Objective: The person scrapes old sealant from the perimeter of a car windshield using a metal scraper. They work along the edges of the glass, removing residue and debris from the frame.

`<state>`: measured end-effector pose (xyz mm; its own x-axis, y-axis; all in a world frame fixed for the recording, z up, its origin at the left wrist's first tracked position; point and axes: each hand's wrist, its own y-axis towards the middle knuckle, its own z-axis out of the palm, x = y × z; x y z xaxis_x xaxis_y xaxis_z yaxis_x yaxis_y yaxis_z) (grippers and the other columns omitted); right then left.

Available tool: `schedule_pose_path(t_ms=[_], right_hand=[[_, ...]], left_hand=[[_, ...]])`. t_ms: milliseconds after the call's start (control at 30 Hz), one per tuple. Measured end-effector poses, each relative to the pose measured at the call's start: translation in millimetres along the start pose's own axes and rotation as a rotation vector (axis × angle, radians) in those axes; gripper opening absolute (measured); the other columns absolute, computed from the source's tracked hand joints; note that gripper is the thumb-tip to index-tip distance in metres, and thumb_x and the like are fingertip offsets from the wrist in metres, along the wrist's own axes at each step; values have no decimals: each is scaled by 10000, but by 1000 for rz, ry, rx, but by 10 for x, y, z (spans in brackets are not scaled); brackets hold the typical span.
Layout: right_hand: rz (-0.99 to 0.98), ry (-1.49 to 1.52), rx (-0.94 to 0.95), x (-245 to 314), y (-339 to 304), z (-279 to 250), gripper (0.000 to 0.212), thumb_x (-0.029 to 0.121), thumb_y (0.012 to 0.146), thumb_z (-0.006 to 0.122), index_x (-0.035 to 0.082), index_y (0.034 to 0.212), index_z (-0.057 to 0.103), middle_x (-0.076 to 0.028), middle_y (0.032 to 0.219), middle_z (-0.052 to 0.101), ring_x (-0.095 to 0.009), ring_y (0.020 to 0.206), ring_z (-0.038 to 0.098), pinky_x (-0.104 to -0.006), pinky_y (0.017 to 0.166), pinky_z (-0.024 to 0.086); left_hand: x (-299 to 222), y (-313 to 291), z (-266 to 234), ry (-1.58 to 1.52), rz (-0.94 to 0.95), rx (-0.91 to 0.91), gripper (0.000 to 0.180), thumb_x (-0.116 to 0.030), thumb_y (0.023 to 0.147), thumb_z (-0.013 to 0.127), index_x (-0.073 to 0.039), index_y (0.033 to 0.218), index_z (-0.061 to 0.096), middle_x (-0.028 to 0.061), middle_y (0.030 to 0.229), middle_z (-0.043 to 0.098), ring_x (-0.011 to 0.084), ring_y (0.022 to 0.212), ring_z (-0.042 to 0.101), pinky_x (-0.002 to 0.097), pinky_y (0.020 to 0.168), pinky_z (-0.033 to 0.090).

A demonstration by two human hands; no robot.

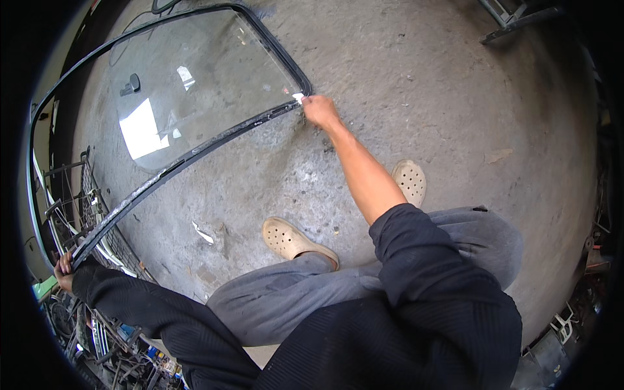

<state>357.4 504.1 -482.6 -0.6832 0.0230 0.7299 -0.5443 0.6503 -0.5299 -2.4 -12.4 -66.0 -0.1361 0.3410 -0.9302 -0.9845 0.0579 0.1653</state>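
Note:
A large windshield [214,78] with a black rubber-like edging hangs between my two hands, tilted, over the concrete floor. My right hand [320,112] is closed on its near right corner, where a small white piece [298,98] shows beside my fingers; I cannot tell if that is a sticker or paper. Far to the left, my left hand [63,270] has its fingers wrapped round the other end of the near edge. A small dark oval piece [134,82], like a mirror, shows at the glass, and bright white reflections lie on it.
Wire-mesh racks and metal frames [84,182] stand at the left, near a heap of mixed parts [97,331]. A metal stand [513,23] is at the far right. My beige clogs [292,239] are on the stained floor [468,130], with a white scrap [203,233] nearby.

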Motion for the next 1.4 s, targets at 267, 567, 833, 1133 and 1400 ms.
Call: schedule_pose_path(t_ms=[267, 567, 833, 1133, 1400], right_hand=[[-39, 55, -50, -18, -75, 89, 372, 349, 912, 460, 39, 966, 659, -150, 773, 621, -268, 654, 585, -386, 596, 469], [161, 334, 55, -196, -91, 90, 386, 352, 908, 459, 26, 970, 655, -240, 993, 627, -411, 963, 578, -460, 832, 447], [-17, 232, -86, -276, -5, 114, 395, 362, 930, 462, 15, 823, 616, -69, 578, 561, -169, 438, 535, -335, 410, 436], [-71, 265, -124, -232, -21, 272, 387, 336, 931, 465, 0, 806, 609, -107, 560, 566, -203, 430, 534, -344, 434, 438], [-41, 423, 71, -23, -229, 278, 396, 342, 931, 470, 2, 794, 617, -87, 563, 563, -178, 429, 523, -341, 419, 425]], left_hand=[[-37, 109, -154, -17, 4, 18, 257, -56, 712, 471, -144, 564, 280, 17, 536, 310, 134, 532, 358, 288, 650, 340], [15, -85, 74, 86, 99, -118, 230, -61, 775, 466, -104, 601, 322, 23, 578, 321, 151, 544, 361, 301, 696, 413], [190, -355, 464, 94, 191, -192, 226, -55, 754, 483, -113, 600, 327, 3, 562, 314, 137, 529, 347, 282, 622, 362], [69, -156, 222, 37, 110, -114, 254, -48, 743, 476, -129, 582, 297, 3, 549, 304, 136, 524, 339, 282, 626, 351], [-10, -219, 189, 38, 71, -136, 278, -38, 736, 467, -136, 568, 269, 14, 542, 294, 143, 524, 327, 283, 642, 350]])
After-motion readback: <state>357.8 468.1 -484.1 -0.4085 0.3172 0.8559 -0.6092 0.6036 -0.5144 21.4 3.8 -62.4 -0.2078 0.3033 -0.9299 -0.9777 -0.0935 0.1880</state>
